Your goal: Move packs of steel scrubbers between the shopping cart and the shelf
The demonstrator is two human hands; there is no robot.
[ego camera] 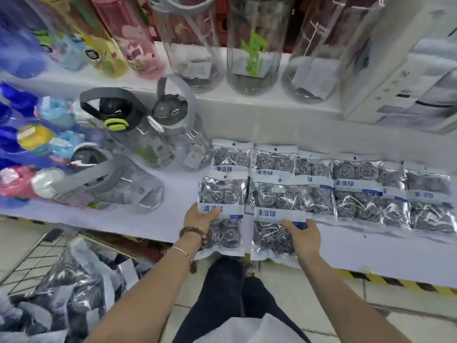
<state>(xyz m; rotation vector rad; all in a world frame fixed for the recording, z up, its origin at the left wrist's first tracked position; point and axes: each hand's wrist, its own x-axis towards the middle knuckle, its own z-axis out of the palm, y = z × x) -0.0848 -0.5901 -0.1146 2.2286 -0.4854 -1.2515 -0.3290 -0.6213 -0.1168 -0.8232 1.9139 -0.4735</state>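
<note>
A: Where do the scrubbers stand?

B: At far left the cart (32,258) holds a heap (74,280) of packs, below the front edge of the shelf (160,224). Bottles (138,149) fill the shelf's left end.

A: And the hands?

B: The left hand (196,219) grips the left pack (223,191) by its left side, thumb across the label. That pack lies near the middle of the front edge, its lower end hanging over. Just beside it, the right pack (274,199) overhangs the same edge. The right hand (304,236) holds it at the lower right, thumb on top. Past them a row (356,189) of packs runs toward the shelf's right end.

A: Which step is that?

B: One pack per hand, right at the front edge. They are either being laid down or lifted off; the view does not settle which. With a tidy row on the shelf and a loose heap in the cart, stocking looks likelier.

A: What does the next move call for?

B: If stocking, both packs want pushing back until they sit wholly on the shelf, squared with the row, before the person lets go. If clearing, a lift and a swing down-left into the cart.
</note>
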